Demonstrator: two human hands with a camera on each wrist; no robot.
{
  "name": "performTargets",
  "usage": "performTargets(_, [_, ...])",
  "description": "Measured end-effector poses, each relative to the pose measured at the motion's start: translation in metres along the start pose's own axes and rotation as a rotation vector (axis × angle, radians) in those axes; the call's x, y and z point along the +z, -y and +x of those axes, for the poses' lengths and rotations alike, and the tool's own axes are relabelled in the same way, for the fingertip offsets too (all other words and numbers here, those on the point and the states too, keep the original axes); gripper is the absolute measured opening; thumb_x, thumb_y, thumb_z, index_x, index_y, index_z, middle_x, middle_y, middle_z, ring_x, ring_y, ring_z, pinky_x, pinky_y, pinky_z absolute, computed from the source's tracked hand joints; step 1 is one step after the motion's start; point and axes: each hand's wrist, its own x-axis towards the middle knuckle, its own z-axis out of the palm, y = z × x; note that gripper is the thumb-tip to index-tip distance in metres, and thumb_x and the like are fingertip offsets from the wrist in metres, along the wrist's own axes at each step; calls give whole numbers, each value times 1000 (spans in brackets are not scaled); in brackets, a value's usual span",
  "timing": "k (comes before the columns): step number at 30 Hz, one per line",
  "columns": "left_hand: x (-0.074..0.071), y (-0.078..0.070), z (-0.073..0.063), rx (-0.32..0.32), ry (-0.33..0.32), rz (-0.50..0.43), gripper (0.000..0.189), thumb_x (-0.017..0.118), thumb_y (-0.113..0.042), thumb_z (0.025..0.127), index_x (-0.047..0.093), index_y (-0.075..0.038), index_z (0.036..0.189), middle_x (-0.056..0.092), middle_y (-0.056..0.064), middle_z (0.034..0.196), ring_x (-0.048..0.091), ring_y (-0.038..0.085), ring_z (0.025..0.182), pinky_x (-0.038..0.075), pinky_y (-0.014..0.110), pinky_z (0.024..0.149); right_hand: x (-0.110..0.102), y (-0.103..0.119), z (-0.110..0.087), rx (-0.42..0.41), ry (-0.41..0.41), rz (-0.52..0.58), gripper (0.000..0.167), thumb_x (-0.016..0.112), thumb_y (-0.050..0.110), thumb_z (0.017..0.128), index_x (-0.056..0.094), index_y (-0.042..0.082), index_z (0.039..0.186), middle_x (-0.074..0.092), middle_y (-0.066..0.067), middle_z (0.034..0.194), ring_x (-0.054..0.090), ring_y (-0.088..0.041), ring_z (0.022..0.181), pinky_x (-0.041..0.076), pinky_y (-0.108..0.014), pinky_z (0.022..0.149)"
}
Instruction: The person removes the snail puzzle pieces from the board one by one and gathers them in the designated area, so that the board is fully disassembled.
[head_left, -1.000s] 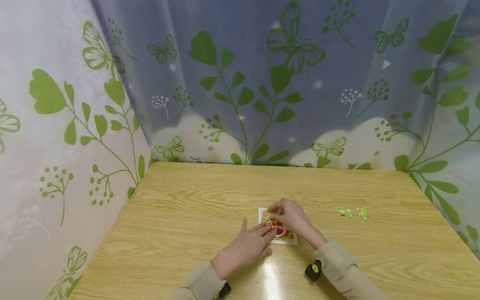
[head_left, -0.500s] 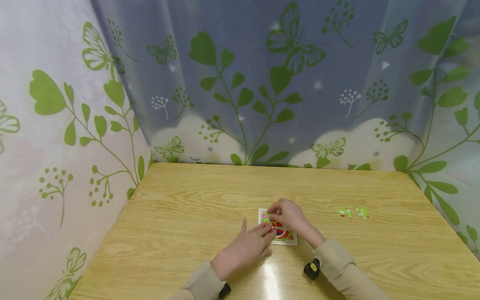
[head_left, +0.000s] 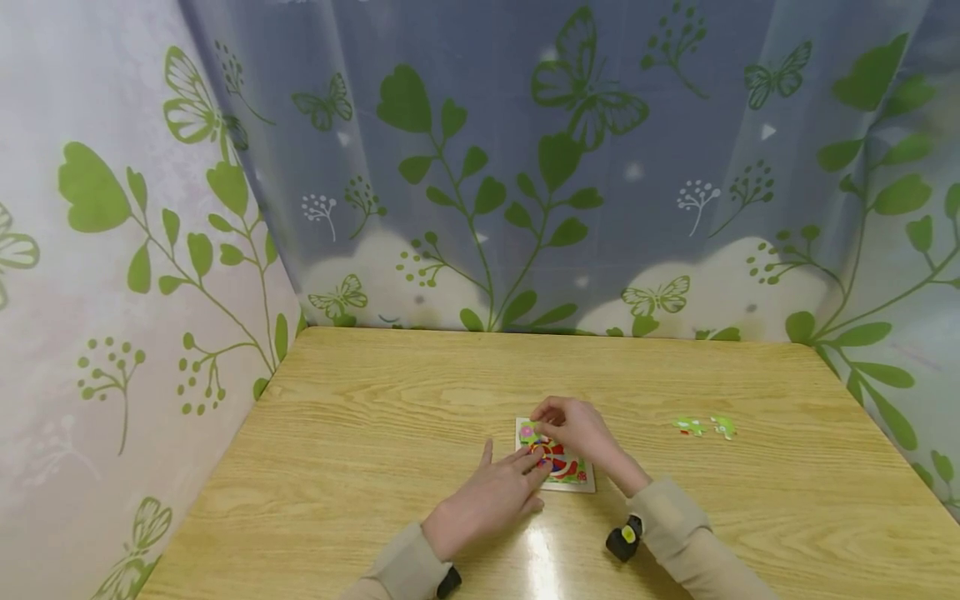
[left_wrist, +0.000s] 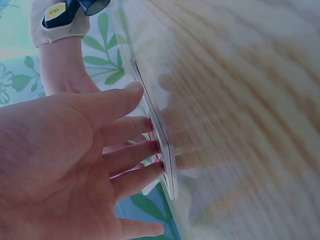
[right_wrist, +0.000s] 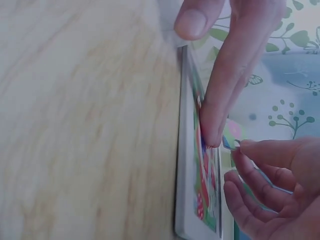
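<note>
A small jigsaw puzzle board with a pale rim and a red, blue and green picture lies on the table. My left hand rests its straight fingertips on the picture, as the left wrist view also shows. Over the far left corner of the board, my right hand pinches a puzzle piece, green with a pink patch, between thumb and finger. In the right wrist view that piece stands tilted just above the board's surface, close to the left fingertips. My fingers hide part of the picture.
Two loose green-and-white puzzle pieces lie apart on the wooden table, right of the board. A patterned curtain closes off the back and sides. Each wrist wears a black camera.
The right fingers have shifted slightly leftward, and more of the piece's pink patch shows now. The left hand stays in place on the board.
</note>
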Motion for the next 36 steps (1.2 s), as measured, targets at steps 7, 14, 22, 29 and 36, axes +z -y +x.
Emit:
performTargets(7, [2,1,0,5,-9,-13,57,57,-40,102,46,-18,153,40,4,159,36,21,148,27,68,115,-4,1,0,8,-6,150,9,70,10,94,76,9,100,74,-5,96,71,-19,82,59,-31,67])
performTargets(14, [0,0,0,8,-12,1,56,57,-40,102,47,-20,153,41,1,159,37,19,148,28,67,116,-9,2,-1,16,-14,311,15,67,5,96,73,-4,107,74,-19,104,74,-30,80,63,-38,70])
performTargets(22, [0,0,-1,13,-16,18,57,57,-41,101,47,-20,153,41,0,159,37,18,148,29,66,116,-12,0,-1,30,-12,349,18,67,6,97,73,-5,110,73,-20,106,74,-30,80,63,-38,72])
performTargets(29, [1,0,0,12,-16,15,56,57,-40,102,47,-20,153,41,-1,159,37,19,148,29,66,116,-15,-3,-2,47,-10,386,22,68,10,98,72,-6,113,73,-22,106,74,-33,81,63,-41,72])
performTargets(36, [0,0,-1,12,-12,11,56,57,-40,102,47,-20,153,41,0,159,37,19,148,28,67,116,-19,-8,-2,51,-25,403,22,68,7,96,71,-7,112,73,-20,105,74,-31,83,63,-39,74])
